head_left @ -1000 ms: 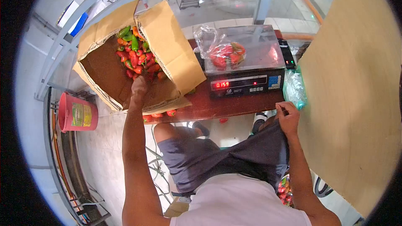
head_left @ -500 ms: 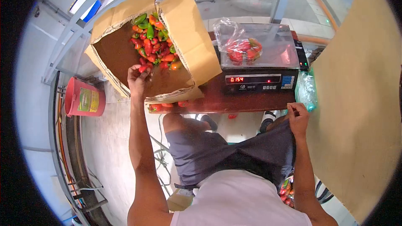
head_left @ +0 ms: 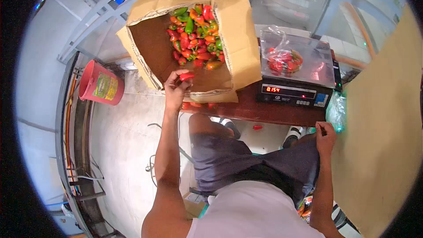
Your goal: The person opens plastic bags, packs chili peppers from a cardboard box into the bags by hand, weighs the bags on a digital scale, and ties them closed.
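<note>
A small red pepper [head_left: 187, 76] is pinched between the thumb and fingers of my left hand [head_left: 177, 90], over the near part of an open cardboard box [head_left: 150, 39]. Inside the box, a pile of red, orange and green peppers [head_left: 194, 39] lies toward the far right. My right hand [head_left: 325, 137] is closed beside the table's front right corner, above my knee; whatever its curled fingers hold, if anything, is hidden. A clear plastic bag of red peppers [head_left: 285, 61] rests on a digital scale [head_left: 293, 94], whose display reads 0.154.
More red peppers lie on the brown table [head_left: 246, 105] under the box's near flap. A greenish plastic bag [head_left: 337, 110] hangs at the table's right end, next to a large cardboard sheet [head_left: 383, 128]. A red bucket [head_left: 101, 83] stands left. One red pepper [head_left: 257, 127] is on the floor.
My left hand has drawn a red pepper away from the pile toward the box's near edge. The whole view has shifted, putting things further right. My right hand stays closed by the table corner.
</note>
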Tool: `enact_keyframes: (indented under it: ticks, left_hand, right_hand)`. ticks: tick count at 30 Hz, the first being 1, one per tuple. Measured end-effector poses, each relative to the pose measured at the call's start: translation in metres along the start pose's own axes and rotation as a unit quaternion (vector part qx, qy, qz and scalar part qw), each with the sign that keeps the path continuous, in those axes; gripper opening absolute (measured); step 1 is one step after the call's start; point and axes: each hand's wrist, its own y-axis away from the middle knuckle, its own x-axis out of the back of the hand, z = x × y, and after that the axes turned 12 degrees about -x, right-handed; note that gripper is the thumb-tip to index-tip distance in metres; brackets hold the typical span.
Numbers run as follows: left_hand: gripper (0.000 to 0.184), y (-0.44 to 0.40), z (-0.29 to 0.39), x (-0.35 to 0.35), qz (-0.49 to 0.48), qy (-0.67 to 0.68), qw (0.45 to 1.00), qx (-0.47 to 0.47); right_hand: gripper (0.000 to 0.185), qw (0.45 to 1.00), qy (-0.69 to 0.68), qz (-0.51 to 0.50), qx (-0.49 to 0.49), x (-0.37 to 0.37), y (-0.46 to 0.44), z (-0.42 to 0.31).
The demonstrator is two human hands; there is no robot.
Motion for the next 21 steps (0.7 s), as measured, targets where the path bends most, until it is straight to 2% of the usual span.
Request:
enact_keyframes:
  ticks: [4, 8, 9, 11, 14, 17, 18, 20, 21]
  left_hand:
    - [0.036, -0.002, 0.003, -0.003, 0.02, 0.026, 0.999, -0.021]
    - [0.04, -0.012, 0.001, -0.001, 0.015, -0.093, 0.994, 0.054]
    - [0.041, -0.017, -0.005, -0.003, -0.022, -0.094, 0.995, 0.038]
    - [0.043, -0.028, -0.014, -0.009, -0.096, -0.097, 0.991, 0.006]
    - [0.049, -0.064, -0.032, -0.012, -0.151, -0.014, 0.982, 0.112]
    - [0.045, -0.112, -0.067, -0.006, -0.168, -0.258, 0.951, 0.038]
    - [0.035, -0.124, -0.084, -0.003, -0.158, -0.332, 0.929, -0.039]
    - [0.023, -0.146, -0.131, -0.001, -0.136, -0.466, 0.854, -0.19]
    - [0.024, -0.158, -0.17, 0.001, -0.133, -0.6, 0.761, -0.207]
  right_hand:
    - [0.009, 1.0, 0.007, 0.007, 0.029, -0.003, -0.001, 0.006]
    - [0.009, 0.999, -0.031, -0.016, -0.026, -0.007, 0.0, 0.009]
    - [0.009, 0.998, -0.042, -0.026, -0.044, -0.007, 0.001, 0.01]
    - [0.009, 1.0, -0.008, -0.02, -0.01, -0.007, 0.001, 0.008]
    - [0.009, 0.999, 0.017, -0.016, 0.031, -0.006, -0.001, 0.009]
    - [0.009, 0.998, 0.027, -0.023, 0.048, -0.007, -0.003, 0.015]
    - [0.009, 0.998, 0.03, -0.026, 0.05, -0.007, -0.004, 0.016]
    - [0.009, 0.999, 0.02, -0.024, 0.039, -0.006, -0.005, 0.01]
    - [0.009, 0.999, 0.016, -0.02, 0.032, -0.006, -0.004, 0.007]
